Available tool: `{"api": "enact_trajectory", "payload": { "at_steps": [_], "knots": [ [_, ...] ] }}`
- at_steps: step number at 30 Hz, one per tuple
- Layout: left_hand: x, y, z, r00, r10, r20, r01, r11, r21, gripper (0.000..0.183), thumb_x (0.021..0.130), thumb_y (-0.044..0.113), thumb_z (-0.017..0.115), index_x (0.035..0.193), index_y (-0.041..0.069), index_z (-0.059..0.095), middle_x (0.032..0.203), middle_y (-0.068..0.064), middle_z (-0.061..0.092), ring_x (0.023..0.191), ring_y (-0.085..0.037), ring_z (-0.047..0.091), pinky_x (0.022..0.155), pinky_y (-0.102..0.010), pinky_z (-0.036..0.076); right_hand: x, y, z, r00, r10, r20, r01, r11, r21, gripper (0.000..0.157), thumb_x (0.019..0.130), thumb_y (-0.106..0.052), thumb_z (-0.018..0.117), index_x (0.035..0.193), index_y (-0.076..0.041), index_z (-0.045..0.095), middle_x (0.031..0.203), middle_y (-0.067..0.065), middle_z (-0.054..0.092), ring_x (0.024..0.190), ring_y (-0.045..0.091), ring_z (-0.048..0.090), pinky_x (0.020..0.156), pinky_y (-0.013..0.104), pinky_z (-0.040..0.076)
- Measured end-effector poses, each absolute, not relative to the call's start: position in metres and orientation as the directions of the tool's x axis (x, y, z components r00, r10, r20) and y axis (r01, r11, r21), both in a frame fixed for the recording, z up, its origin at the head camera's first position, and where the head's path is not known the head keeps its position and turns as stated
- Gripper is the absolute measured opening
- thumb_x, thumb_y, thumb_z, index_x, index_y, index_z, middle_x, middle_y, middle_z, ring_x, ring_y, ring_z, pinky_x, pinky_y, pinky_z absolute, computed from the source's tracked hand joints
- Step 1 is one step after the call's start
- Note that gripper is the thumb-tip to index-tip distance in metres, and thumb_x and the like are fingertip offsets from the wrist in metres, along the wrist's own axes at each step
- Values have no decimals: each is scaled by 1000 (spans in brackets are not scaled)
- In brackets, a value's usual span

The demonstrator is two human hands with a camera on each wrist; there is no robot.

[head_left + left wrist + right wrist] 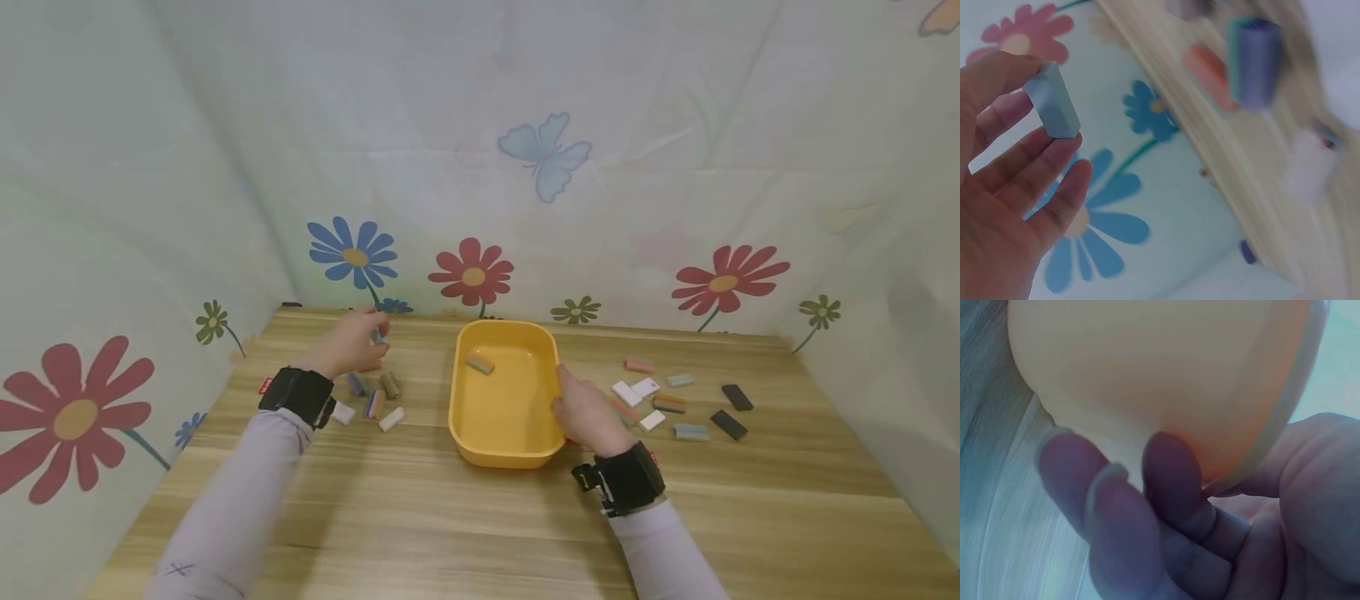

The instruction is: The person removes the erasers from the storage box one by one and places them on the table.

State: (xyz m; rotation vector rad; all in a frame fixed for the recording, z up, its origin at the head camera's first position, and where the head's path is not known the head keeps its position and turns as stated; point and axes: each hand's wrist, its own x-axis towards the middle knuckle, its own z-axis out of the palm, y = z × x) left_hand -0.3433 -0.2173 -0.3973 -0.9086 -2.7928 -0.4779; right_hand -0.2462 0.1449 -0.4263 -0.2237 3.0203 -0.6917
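Observation:
My left hand [347,343] is raised over the left part of the table and pinches a small light-blue rectangular block [1055,103] between thumb and fingers. Below that hand lie several small blocks, among them a purple one [356,384], a brown one [391,385] and a white one [392,419]. At the middle is a yellow plastic bin [507,459] with one greyish-green block [480,364] inside. My right hand [591,412] grips the bin's right wall, thumb on the inner side. In the right wrist view its fingers [1125,531] curl under the outside of the wall.
Right of the bin, several more blocks are scattered: white ones [626,393], a pink one [638,366], an orange-and-grey one [669,404], and two black ones [729,425]. A flowered cloth backdrop [420,167] stands behind the wooden table [420,533] and along its sides.

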Motion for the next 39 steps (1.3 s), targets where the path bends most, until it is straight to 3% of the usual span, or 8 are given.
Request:
{"api": "enact_trajectory", "payload": {
  "at_steps": [17, 22, 32, 39],
  "knots": [
    [-336, -320, -434, -934, 352, 61, 354, 890, 286, 15, 86, 12, 69, 87, 3, 58, 84, -10, 57, 74, -26, 51, 66, -42, 42, -246, 145, -426, -988, -153, -5, -134, 879, -457, 50, 95, -4, 48, 142, 5, 36, 88, 19, 61, 59, 20, 56, 49, 30, 46],
    [-332, -330, -437, -949, 313, 48, 313, 907, 283, 14, 85, 14, 67, 87, 3, 59, 87, -12, 59, 76, -27, 53, 69, -45, 43, -247, 147, -427, -988, -155, 22, -149, 882, -448, 46, 94, -4, 49, 138, 4, 39, 85, 18, 61, 60, 21, 57, 50, 30, 46],
    [-325, -339, -447, -950, 311, 30, 307, 913, 268, 12, 83, 11, 67, 88, 1, 61, 85, -12, 61, 75, -27, 53, 68, -46, 44, -247, 145, -427, -991, -128, -30, -100, 883, -459, 54, 95, -5, 48, 146, 4, 32, 90, 20, 61, 58, 20, 56, 49, 30, 46],
    [-323, -336, -447, -959, 284, 16, 278, 924, 263, 27, 84, 12, 68, 106, -3, 60, 103, -25, 61, 90, -37, 58, 78, -53, 46, -247, 144, -427, -991, -132, -25, -107, 888, -448, 56, 95, -6, 48, 147, 5, 30, 98, 23, 62, 65, 22, 57, 52, 30, 46]
  ]
}}
